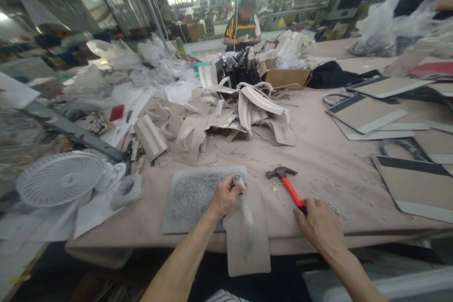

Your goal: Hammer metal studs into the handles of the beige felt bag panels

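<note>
My left hand (225,195) is closed round a small tool with a pale wrapped grip and a round metal top (239,181), held upright. Beneath it lies a beige panel (247,255) with a strap-like strip along its middle; its near end hangs past the table edge. The panel overlaps the right side of a worn grey board (191,198). My right hand (320,224) is closed on the end of the handle of a hammer (292,190). The hammer has a red handle and a dark claw head, which is over the table right of the panel.
A heap of beige pieces (191,137) lies beyond the board. White fan grille (63,179) and metal bar (78,134) stand at the left. Flat panels (417,188) lie at the right. Farther back are an open carton (286,79), plastic bags and a person (242,28).
</note>
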`<action>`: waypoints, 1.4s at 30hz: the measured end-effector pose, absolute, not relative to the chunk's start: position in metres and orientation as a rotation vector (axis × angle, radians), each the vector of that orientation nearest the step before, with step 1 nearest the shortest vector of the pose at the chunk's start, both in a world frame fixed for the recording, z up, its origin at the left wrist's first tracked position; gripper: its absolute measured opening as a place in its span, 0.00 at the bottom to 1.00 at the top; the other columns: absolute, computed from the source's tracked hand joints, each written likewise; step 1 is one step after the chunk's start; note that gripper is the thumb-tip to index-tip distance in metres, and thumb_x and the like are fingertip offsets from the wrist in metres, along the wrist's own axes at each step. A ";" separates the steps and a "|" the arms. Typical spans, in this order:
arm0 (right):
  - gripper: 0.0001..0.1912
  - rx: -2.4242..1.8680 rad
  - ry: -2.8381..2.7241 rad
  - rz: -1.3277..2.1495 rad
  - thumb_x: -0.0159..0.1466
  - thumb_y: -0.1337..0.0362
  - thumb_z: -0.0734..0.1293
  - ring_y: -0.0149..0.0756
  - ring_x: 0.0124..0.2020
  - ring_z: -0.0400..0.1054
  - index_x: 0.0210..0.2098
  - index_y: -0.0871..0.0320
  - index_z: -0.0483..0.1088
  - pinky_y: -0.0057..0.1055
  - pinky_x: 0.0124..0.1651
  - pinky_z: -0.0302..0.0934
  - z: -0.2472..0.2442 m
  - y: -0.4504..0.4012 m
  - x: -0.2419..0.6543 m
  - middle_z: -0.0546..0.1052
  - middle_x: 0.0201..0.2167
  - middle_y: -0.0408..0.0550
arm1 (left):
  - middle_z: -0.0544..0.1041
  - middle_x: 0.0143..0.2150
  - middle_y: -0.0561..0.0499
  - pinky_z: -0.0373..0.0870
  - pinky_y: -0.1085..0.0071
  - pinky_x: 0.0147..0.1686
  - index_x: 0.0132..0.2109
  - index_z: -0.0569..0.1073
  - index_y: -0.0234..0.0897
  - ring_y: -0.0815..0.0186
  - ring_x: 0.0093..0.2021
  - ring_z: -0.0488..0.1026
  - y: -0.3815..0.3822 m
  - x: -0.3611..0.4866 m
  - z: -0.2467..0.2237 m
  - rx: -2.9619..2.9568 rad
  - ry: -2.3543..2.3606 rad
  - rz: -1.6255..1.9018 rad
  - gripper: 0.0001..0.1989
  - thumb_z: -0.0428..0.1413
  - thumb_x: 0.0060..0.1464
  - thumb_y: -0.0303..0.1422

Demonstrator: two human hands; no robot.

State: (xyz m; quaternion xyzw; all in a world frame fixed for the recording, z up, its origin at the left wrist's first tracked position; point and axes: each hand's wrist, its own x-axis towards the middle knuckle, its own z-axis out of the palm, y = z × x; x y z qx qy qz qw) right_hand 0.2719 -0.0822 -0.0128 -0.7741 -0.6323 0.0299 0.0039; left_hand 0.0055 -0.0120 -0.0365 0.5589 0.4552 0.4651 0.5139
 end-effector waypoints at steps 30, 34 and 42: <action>0.15 -1.555 -1.692 -0.499 0.71 0.55 0.57 0.32 0.17 0.59 0.31 0.55 0.63 0.29 0.23 0.48 0.145 -0.099 0.218 0.65 0.17 0.42 | 0.77 0.34 0.51 0.67 0.72 0.38 0.43 0.75 0.37 0.65 0.35 0.73 -0.023 0.008 -0.039 1.784 1.169 1.033 0.10 0.54 0.53 0.27; 0.14 -1.497 -2.267 -0.142 0.70 0.63 0.53 0.30 0.12 0.56 0.28 0.54 0.60 0.30 0.21 0.38 0.074 -0.112 0.225 0.64 0.13 0.39 | 0.75 0.31 0.53 0.66 0.73 0.36 0.43 0.76 0.37 0.67 0.32 0.70 -0.022 0.009 -0.038 1.759 1.186 1.040 0.11 0.54 0.52 0.25; 0.12 -2.174 -2.170 0.503 0.70 0.58 0.54 0.38 0.24 0.68 0.33 0.54 0.63 0.30 0.27 0.47 0.030 -0.093 0.260 0.73 0.21 0.46 | 0.72 0.29 0.55 0.64 0.75 0.34 0.38 0.75 0.37 0.69 0.30 0.67 -0.025 0.009 -0.031 1.763 1.163 1.040 0.06 0.55 0.52 0.26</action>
